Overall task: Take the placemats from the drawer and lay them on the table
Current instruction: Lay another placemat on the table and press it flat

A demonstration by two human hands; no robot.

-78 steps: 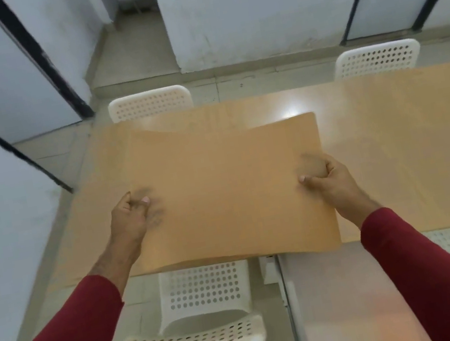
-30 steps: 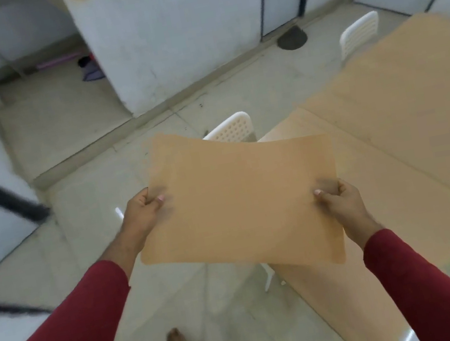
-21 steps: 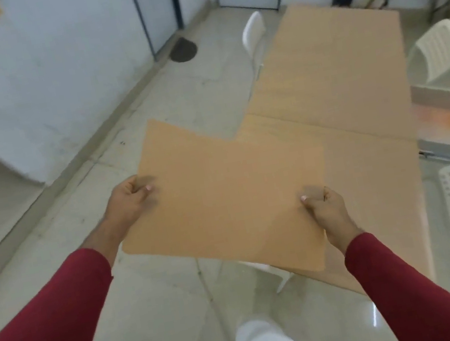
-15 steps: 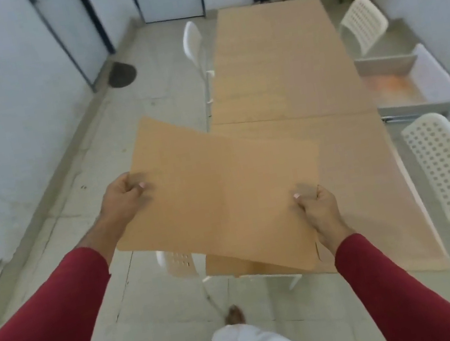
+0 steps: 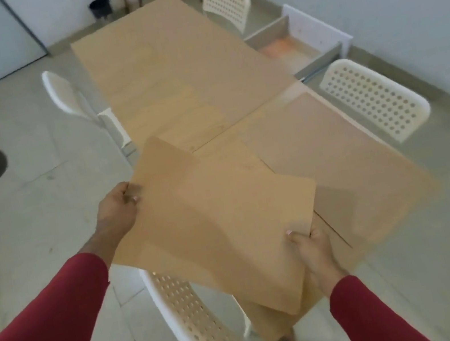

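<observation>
While the long table (image 5: 169, 68) runs from the bottom middle up to the top middle of the picture, with white chairs (image 5: 373, 97) at its sides and the open drawer (image 5: 312, 27) at the upper right, a tan placemat (image 5: 214, 220) hangs in the air over its near end. I think it is held at two far-apart edges to keep it flat, ready to lay down. Its long side runs from upper left to lower right; the left hand (image 5: 118, 211) pinches the upper left edge, the right hand (image 5: 311, 248) the lower right edge.
</observation>
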